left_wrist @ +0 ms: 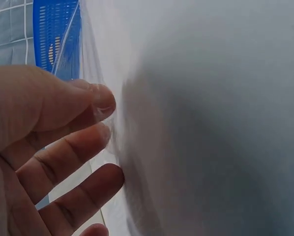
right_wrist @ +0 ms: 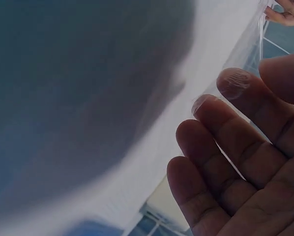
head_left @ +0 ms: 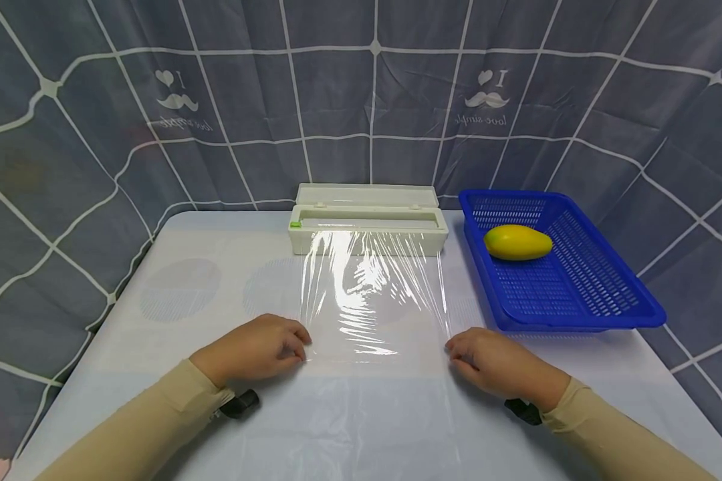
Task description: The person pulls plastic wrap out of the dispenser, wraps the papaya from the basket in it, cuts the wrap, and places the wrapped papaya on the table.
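A sheet of clear plastic wrap (head_left: pixel 373 321) stretches toward me from a white wrap dispenser (head_left: pixel 368 240), whose lid stands raised. At the sheet's near left corner, my left hand (head_left: pixel 261 347) pinches the film between thumb and forefinger. In the left wrist view, film also clings to another fingertip (left_wrist: pixel 103 133) of that hand. At the opposite corner is my right hand (head_left: pixel 493 364), its fingers fairly straight. The right wrist view shows wrinkled film on its forefinger tip (right_wrist: pixel 234 82), with the thumb apart from it.
On the right of the white-covered table (head_left: pixel 385 427) stands a blue plastic basket (head_left: pixel 577 294) holding a yellow mango-like fruit (head_left: pixel 517 242). A small green piece (head_left: pixel 295 224) sits at the dispenser's left end. A grey grid-patterned curtain (head_left: pixel 337 93) hangs behind and at both sides.
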Available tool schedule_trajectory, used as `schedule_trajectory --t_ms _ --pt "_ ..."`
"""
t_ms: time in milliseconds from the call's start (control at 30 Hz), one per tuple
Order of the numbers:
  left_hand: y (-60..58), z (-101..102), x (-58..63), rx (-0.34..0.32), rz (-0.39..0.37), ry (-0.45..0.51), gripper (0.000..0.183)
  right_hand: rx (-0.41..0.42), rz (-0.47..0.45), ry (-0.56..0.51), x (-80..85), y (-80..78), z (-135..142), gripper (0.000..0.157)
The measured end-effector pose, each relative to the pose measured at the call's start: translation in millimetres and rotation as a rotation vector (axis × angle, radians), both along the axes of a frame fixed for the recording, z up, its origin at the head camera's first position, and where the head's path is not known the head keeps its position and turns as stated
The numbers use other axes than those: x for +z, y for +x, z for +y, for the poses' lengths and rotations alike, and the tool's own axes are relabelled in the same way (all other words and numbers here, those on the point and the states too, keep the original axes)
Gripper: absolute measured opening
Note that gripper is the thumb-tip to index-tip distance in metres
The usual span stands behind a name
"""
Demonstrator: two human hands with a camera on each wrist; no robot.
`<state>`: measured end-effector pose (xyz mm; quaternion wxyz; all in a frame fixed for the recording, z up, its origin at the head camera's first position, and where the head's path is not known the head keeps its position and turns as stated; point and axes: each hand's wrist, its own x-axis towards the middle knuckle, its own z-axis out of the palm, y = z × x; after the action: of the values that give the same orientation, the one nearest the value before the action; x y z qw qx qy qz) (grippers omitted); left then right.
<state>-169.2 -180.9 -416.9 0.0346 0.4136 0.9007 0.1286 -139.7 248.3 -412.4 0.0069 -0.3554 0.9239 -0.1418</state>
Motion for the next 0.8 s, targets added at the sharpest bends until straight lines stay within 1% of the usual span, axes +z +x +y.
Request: schedule_trajectory --t_ms 133,233,300,433,567,733,800 --pt "2.6 0 0.0 0.025 -0.021 -0.018 0.011 -0.019 -0.039 0.016 -4.5 0.0 1 0.010" --pt "3.7 0 -0.4 0.027 -0.034 -0.023 0.010 -0.019 -0.062 0.021 -7.3 0.2 2 0.012" --pt "4.2 -1 -0.1 0.019 -0.038 -0.025 0.010 -0.006 -0.068 0.027 -8.8 0.5 4 0.011" --pt "5.0 -3 0.6 0.022 -0.079 -0.015 0.013 0.036 -0.047 0.047 -9.6 1.8 7 0.012" --pt "6.2 -5 3.5 0.051 -0.134 -0.008 0.015 0.073 -0.053 0.078 -5.2 4.2 11 0.018" --pt "6.9 -5 6.0 0.087 -0.183 0.004 0.016 0.105 -0.117 0.144 3.1 8.1 16 0.029" --pt "7.0 -5 6.4 0.092 -0.188 0.006 0.014 0.111 -0.140 0.173 6.1 10.0 18 0.033"
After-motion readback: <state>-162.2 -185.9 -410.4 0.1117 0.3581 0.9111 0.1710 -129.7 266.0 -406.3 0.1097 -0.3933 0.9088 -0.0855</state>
